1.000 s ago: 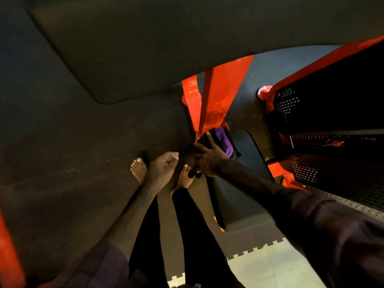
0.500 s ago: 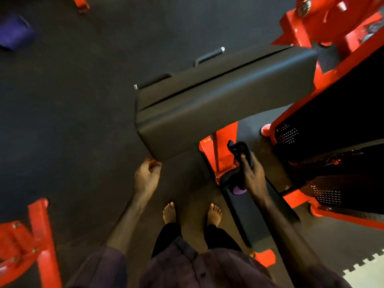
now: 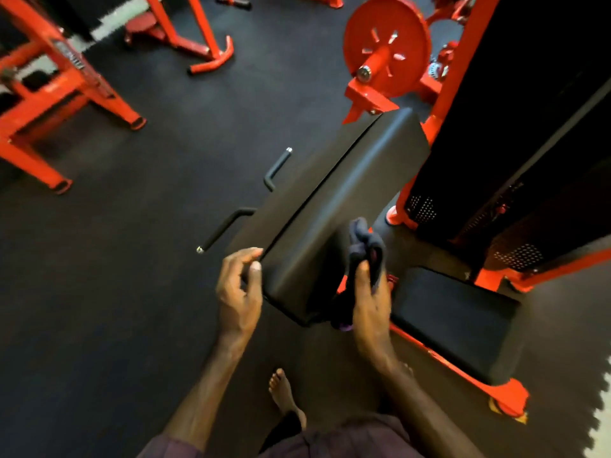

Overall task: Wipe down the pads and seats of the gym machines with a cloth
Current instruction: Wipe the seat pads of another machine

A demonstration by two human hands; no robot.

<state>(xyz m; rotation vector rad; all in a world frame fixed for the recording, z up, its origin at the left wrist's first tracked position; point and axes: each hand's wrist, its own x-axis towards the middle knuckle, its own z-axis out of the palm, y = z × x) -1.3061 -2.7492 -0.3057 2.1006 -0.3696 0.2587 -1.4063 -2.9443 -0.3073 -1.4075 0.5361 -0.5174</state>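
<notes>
We see the right hand (image 3: 372,302) gripping a bunched dark cloth (image 3: 365,247) against the near end of the black pad (image 3: 327,206), while the left hand (image 3: 239,292), fingers loosely curled, touches the pad's near left corner and holds nothing.

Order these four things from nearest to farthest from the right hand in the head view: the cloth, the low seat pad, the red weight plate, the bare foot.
From the right hand:
1. cloth, held in that hand itself.
2. low seat pad, just to the hand's right.
3. bare foot, below, on the floor.
4. red weight plate, far up at the top.
</notes>
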